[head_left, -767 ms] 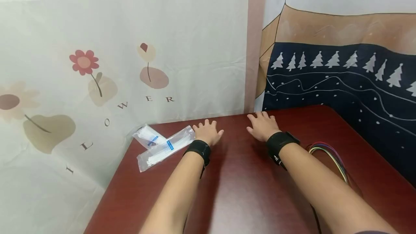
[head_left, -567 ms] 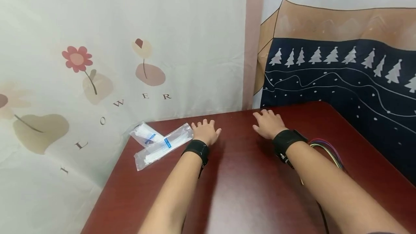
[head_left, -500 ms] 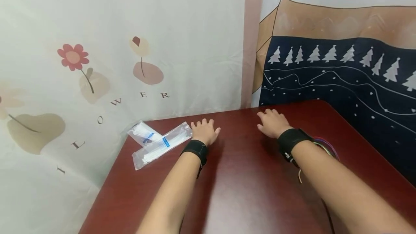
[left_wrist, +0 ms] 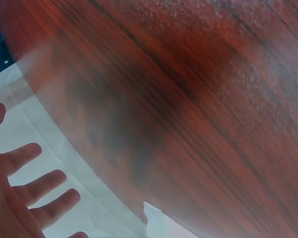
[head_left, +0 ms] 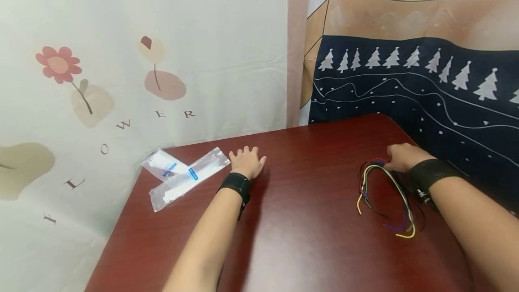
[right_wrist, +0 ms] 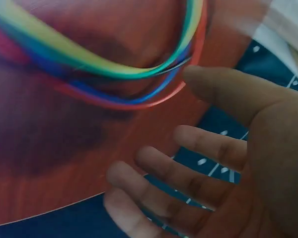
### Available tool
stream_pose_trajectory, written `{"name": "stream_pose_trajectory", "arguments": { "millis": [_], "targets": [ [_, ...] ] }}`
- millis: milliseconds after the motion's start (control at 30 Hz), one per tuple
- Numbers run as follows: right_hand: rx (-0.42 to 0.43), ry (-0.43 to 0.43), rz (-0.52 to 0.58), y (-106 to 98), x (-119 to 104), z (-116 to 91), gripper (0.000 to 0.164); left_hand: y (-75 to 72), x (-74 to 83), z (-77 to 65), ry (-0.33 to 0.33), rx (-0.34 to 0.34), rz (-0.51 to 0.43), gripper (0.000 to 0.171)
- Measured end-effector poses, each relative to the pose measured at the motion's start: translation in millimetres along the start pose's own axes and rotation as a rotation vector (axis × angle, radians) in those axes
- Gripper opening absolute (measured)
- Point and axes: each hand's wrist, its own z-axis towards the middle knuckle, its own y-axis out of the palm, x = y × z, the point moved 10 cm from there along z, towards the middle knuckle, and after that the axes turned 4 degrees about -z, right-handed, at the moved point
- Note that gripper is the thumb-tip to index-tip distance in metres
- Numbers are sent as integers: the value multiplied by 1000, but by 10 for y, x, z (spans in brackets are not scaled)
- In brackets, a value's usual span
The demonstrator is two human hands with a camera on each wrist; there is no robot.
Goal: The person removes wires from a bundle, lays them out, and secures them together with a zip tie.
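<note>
A loop of coloured wires (right_wrist: 124, 73) lay on the right part of the table (head_left: 300, 220). The right hand (head_left: 407, 157) was just beside it, near the table's right edge, fingers apart and gripping nothing; whether the thumb touched the wires could not be told. The left hand (head_left: 244, 163), spread and holding nothing, hung towards the table's far edge, beside two plastic bags (head_left: 189, 179). The step in hand seemed a reach for the wires; the next move probably called for curling the right fingers round them.

Wide passage over table (head_left: 300, 202) between left grip (head_left: 245, 164) and coloured wires (head_left: 374, 166), wall cloth (head_left: 235, 80) a barrier behind.
</note>
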Motion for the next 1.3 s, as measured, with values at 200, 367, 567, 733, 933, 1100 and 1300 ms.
{"name": "stream_pose_trajectory", "arguments": {
  "millis": [200,367,567,733,933,1100,1300],
  "targets": [
    [-90,37,82,254,192,-117,25,22,-27,3,2,-15,8,55],
    [-132,20,117,412,202,-140,32,6,-58,21,-2,-12,22,54],
    [-147,32,142,480,267,-142,34,11,-51,50,10,-16,19,54],
    [-119,46,150,453,327,-87,32,11,-63,86,9,-10,13,54],
    [-102,76,145,471,407,-33,26,32,-57,92,14,-31,21,55],
    [-59,81,121,431,464,13,27,26,-60,89,18,-34,25,56],
    [70,108,82,267,549,-1,27,4,-72,72,11,-25,45,56]
  ]
}}
